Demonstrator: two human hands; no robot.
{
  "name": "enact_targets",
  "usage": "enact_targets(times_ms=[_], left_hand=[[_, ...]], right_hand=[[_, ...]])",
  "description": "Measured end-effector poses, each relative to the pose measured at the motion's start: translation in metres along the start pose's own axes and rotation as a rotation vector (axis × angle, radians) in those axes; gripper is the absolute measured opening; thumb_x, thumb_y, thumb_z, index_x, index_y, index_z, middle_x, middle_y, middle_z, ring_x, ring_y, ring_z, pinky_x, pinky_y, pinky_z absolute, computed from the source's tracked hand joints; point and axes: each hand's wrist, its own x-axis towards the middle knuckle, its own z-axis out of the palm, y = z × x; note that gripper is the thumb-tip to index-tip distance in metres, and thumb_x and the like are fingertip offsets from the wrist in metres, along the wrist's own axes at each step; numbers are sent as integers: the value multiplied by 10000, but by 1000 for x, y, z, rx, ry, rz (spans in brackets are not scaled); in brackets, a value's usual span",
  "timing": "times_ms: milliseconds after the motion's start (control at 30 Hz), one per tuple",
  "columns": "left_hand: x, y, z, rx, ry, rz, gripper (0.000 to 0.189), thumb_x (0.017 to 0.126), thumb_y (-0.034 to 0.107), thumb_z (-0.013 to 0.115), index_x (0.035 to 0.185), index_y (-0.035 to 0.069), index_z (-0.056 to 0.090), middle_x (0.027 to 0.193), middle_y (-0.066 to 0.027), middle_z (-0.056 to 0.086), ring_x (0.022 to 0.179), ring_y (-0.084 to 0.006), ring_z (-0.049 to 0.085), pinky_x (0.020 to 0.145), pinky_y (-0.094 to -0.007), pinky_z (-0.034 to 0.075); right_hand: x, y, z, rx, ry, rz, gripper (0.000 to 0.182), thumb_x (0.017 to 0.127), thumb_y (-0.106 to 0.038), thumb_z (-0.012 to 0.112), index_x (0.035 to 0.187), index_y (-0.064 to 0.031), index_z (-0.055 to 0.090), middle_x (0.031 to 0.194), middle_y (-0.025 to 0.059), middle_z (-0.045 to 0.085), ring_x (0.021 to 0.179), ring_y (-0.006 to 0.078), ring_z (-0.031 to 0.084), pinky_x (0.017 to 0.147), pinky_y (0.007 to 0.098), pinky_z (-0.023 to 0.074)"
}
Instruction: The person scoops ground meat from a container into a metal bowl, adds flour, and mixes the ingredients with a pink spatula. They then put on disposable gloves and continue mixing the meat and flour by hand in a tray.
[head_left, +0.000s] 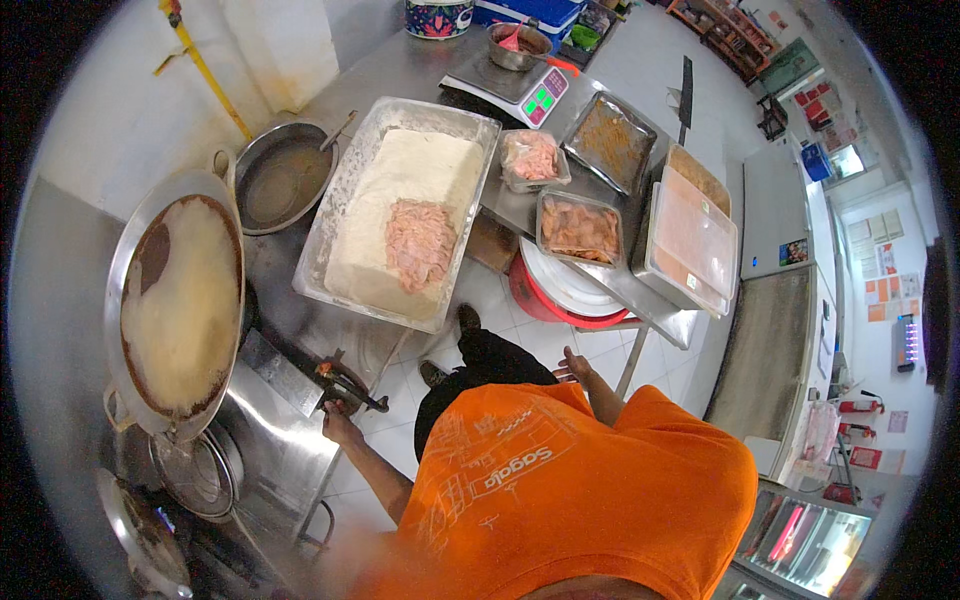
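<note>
My left hand (343, 424) is at the front edge of the steel stove, its fingers around part of a dark gas valve (349, 386); the fingertips are partly hidden. Beyond it, a large two-handled wok (114, 300) holds brown oil under pale foam (180, 315). My right hand (574, 366) hangs beside my body, fingers apart and holding nothing. Ahead of me, a steel pan (315, 289) contains white flour (375, 217), with a heap of raw pink meat strips (422, 244) lying on top.
A smaller pan (285, 176) with a utensil stands behind the wok. To the right are a lit digital scale (487, 79) bearing a bowl (517, 46), meat containers (580, 227), a crumb-strewn tray (611, 142) and a lidded box (694, 232). A red tub (559, 311) sits below the table.
</note>
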Motion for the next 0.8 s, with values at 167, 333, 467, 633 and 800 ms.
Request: enact_targets(times_ms=[167,333,467,633,800], left_hand=[[6,-8,-9,46,-16,103,229,903,139,713,958,-72,643,895,-110,680,736,-166,638,676,-277,542],[10,-8,-12,58,27,32,214,898,132,717,946,-63,643,899,-109,681,743,-175,642,691,-293,561],[8,0,-11,26,-17,45,258,890,175,731,950,-60,641,895,-101,680,746,-171,641,704,-304,563],[-9,3,3,172,-107,8,440,989,308,559,1164,-95,583,981,-153,665,876,-253,642,834,-339,518],[43,-49,-54,2273,-310,382,493,950,507,510,1013,50,686,840,-186,698,684,-362,668,609,-426,551]], right_hand=[[-11,-21,5,46,-7,19,913,898,-753,364,1338,41,456,1116,199,682,889,316,688,795,453,553],[-13,-41,10,68,-17,9,900,867,-764,422,1312,17,468,1087,203,685,850,322,705,717,456,583],[-9,-48,9,57,-31,-31,908,839,-789,438,1273,7,480,1049,205,690,830,322,713,690,459,593],[-26,-28,-3,99,37,-73,892,837,-797,432,1231,1,489,1052,202,688,797,316,707,677,463,583],[-44,18,-20,260,128,-110,779,911,-676,431,1253,22,493,1065,218,683,783,324,701,677,467,576]])
